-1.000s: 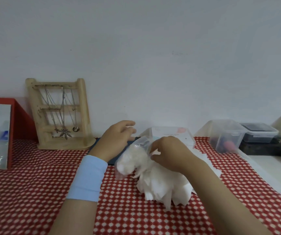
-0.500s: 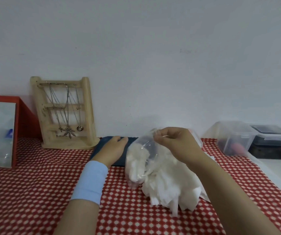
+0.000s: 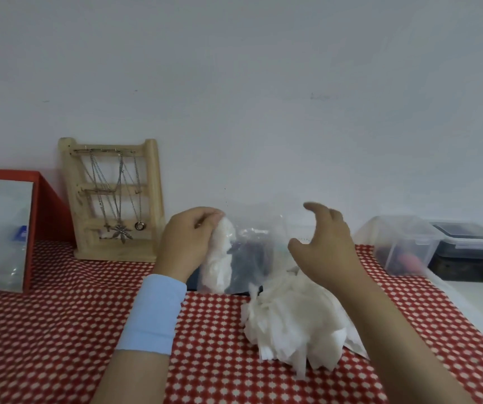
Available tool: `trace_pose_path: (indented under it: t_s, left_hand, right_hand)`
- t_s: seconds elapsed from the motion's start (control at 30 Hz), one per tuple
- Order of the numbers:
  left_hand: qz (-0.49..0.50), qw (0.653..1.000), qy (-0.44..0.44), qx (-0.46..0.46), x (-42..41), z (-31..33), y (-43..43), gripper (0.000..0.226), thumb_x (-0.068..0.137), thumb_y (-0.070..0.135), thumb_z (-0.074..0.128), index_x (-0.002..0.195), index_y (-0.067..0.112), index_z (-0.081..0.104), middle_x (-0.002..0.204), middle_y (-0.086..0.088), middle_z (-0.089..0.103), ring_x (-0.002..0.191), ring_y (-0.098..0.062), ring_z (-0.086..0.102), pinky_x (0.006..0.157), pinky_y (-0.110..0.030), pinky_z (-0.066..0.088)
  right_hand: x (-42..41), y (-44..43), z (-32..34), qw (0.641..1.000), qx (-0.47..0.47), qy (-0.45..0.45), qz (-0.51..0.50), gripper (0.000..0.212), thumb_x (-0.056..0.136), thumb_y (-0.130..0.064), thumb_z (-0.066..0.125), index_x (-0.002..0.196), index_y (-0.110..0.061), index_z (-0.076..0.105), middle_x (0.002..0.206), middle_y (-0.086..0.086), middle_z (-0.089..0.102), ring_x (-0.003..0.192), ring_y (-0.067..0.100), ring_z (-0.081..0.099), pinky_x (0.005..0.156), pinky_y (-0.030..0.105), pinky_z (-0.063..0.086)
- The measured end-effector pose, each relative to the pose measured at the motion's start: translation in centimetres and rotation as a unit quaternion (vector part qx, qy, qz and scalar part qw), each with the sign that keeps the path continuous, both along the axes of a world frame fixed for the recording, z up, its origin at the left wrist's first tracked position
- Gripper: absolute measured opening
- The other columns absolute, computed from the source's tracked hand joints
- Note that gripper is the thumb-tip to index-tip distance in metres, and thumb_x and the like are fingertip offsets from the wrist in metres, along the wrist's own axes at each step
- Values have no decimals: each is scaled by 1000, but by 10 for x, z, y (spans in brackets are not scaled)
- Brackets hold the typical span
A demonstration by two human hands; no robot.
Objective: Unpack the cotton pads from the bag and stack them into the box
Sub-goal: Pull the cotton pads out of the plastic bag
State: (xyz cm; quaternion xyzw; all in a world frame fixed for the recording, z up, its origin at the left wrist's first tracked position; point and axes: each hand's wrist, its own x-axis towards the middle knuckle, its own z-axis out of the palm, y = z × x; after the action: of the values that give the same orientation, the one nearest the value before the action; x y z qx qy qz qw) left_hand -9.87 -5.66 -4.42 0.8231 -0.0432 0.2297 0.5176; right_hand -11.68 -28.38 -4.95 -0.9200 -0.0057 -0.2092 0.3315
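Currently, emptying appears in hand: left hand (image 3: 189, 239) grips the bag (image 3: 259, 239) at its top; right hand (image 3: 326, 247), fingers apart, hovers beside the bag. Cotton pads (image 3: 292, 325) lie heaped below the bag; next, likely gather and stack them.

left hand (image 3: 188, 243): fingers curled, seemingly gripping bag (image 3: 259, 228) | right hand (image 3: 322, 246): raised, fingers loosely spread and bent

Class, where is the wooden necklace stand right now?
Head view: the pale wooden necklace stand is left of centre on the red chequered cloth, against the wall, between the red box and the left hand.
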Motion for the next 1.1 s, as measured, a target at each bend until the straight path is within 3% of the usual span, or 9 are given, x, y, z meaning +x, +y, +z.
trace_pose_path:
  t_s: [0.1,0.23,0.4,0.5,0.63,0.73,0.87,0.93,1.1]
  left_hand:
    - [-42,993,-7,110,-10,11,-8,16,101,32,59,103,39,74,99,28,67,92,9,60,77,-8,42]
    - [-24,989,-57,137,-18,17,-13,16,96,37,66,110,40,73,98,20,75,95,2,66,84,-20,52]
    - [-76,993,29,85,-20,19,-11,32,87,50,72,114,41,58,109,22,67,101,3,61,83,-23,50]
    - [-69,989,41,124,-17,16,-7,16,91,38,73,102,37,61,106,23,64,99,2,60,75,-20,48]
    - [-74,992,-23,100,-18,17,-10,5,94,33,70,91,35,73,91,24,72,89,9,64,75,-12,47]
    - [-84,990,-50,105,-21,23,-16,17,94,43,65,103,35,76,98,26,72,94,8,64,80,-14,46]
    - [-138,972,82,172,-17,13,-14,47,86,54,71,130,45,57,125,29,58,115,5,55,96,-26,47]
    - [-130,969,81,194,-13,6,-13,35,93,44,69,125,48,59,122,25,60,113,-1,58,92,-26,49]
    - [-24,991,18,131,-3,-1,-11,18,100,28,60,112,37,69,103,20,68,93,2,62,76,-22,50]
  right_hand:
    - [-7,14,8,990,-18,-90,111,56,91,-32,65,144,-36,48,154,-10,40,143,14,34,119,45,28]
    - [-3,28,0,985,64,-60,146,9,90,-41,71,97,-37,75,99,-31,70,107,-3,62,106,36,45]
    - [0,24,0,969,203,-55,130,7,86,-29,76,79,-29,75,86,-22,74,91,-2,67,88,27,52]
    - [0,23,0,961,244,-36,123,3,87,-32,74,86,-29,75,93,-21,74,96,-2,66,90,28,52]
    - [-3,24,1,964,204,-44,164,30,87,-45,70,118,-42,68,123,-30,63,123,-9,51,105,23,41]
    - [-3,26,4,956,238,-92,144,7,89,-38,73,94,-35,76,106,-25,72,109,-9,61,102,24,47]
    - [0,23,2,957,259,-51,119,7,88,-32,75,82,-31,78,89,-26,74,94,-8,66,94,26,53]
    - [-1,22,2,954,269,-57,120,5,88,-33,75,92,-32,78,95,-25,74,98,-8,65,95,24,52]
    - [-6,19,6,979,179,-33,95,44,94,-29,60,138,-33,53,136,-17,55,123,3,51,102,27,44]
